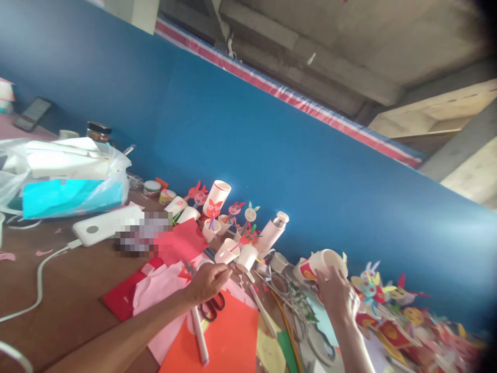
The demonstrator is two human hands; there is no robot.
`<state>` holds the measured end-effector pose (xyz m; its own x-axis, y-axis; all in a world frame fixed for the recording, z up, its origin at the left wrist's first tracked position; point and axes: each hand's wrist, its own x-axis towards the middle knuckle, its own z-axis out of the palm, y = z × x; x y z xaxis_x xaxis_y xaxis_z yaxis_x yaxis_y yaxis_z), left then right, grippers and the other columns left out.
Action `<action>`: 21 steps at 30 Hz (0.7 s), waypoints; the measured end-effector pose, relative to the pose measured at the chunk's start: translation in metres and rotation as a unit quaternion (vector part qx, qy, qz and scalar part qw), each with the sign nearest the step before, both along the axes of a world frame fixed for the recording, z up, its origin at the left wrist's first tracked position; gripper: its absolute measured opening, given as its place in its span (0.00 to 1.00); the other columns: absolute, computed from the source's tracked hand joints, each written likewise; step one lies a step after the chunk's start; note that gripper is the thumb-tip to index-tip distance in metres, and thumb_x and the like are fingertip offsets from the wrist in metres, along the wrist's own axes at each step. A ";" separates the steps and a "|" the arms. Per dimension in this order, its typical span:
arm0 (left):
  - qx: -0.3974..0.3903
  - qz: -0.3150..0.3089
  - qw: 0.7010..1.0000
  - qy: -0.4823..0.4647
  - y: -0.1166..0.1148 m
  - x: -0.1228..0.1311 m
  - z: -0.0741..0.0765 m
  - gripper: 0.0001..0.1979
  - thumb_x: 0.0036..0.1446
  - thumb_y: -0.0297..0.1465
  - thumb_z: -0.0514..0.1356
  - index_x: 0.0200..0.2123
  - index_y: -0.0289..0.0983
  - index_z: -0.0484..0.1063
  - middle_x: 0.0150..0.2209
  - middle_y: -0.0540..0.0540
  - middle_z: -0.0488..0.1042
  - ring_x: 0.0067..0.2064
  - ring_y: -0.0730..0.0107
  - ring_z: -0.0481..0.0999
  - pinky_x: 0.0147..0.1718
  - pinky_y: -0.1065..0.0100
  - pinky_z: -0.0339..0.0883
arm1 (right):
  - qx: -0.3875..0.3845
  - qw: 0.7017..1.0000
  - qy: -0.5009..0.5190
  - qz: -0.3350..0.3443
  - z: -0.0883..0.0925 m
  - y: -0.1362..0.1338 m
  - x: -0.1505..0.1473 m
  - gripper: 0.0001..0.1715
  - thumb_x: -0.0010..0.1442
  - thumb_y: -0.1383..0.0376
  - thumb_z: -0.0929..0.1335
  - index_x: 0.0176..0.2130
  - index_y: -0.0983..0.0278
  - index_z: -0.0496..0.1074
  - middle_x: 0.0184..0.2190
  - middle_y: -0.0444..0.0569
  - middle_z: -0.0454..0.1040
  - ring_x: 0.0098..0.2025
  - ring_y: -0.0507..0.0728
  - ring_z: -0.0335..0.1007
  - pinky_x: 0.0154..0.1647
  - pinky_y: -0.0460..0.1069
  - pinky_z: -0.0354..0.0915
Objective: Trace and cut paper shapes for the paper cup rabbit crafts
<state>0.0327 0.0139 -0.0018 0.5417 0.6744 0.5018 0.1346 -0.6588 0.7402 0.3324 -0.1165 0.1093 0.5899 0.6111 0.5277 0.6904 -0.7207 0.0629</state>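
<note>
My right hand [338, 296] is wrapped round a white paper cup [325, 259] with a red and yellow print, tilted on its side near the blue partition. My left hand [212, 282] is curled closed above pink paper [161, 290]; whatever lies in its fingers, if anything, is hidden. Just beyond its fingertips stands a small white cup [227, 252], with another small cup [247, 257] beside it. Black-handled scissors [213, 306] and a white pen [200, 336] lie below my left hand, on orange paper [223, 336].
Several small cups hold paper animal figures [235, 209] along the blue partition [248, 134]. A white thermos [274, 231] stands among them. Paper crafts [413, 316] pile up at right. A plastic bag [73, 176] and a white power bank [104, 224] with its cable are at left.
</note>
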 end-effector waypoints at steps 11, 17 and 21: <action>0.172 -0.011 0.981 -0.085 0.006 -0.010 0.013 0.48 0.46 0.49 0.61 0.62 0.38 0.40 0.60 0.33 0.53 0.62 0.48 0.52 0.57 0.50 0.50 | 0.132 0.921 0.133 0.341 0.001 0.010 -0.156 0.10 0.55 0.57 0.66 0.29 0.61 0.66 0.28 0.45 0.74 0.26 0.54 0.70 0.26 0.45 0.62; 0.193 0.014 0.979 -0.063 -0.002 -0.007 0.008 0.48 0.46 0.43 0.63 0.62 0.40 0.38 0.58 0.35 0.57 0.59 0.53 0.59 0.55 0.55 0.58 | 0.087 0.886 0.213 0.403 -0.039 0.021 -0.191 0.08 0.57 0.62 0.65 0.28 0.62 0.65 0.26 0.46 0.71 0.27 0.54 0.67 0.27 0.45 0.59; 0.160 0.029 0.986 -0.045 -0.008 -0.004 0.009 0.45 0.42 0.47 0.64 0.59 0.39 0.46 0.54 0.35 0.64 0.54 0.50 0.65 0.51 0.53 0.62 | 0.066 0.869 0.232 0.431 -0.038 0.017 -0.182 0.17 0.64 0.62 0.57 0.27 0.63 0.66 0.24 0.45 0.70 0.26 0.53 0.66 0.27 0.44 0.58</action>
<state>0.0283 0.0060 0.0076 0.4498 0.5030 0.7380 0.1228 -0.8533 0.5068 0.1504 -0.0991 0.0714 0.1108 0.8838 0.4546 0.9065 0.0976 -0.4107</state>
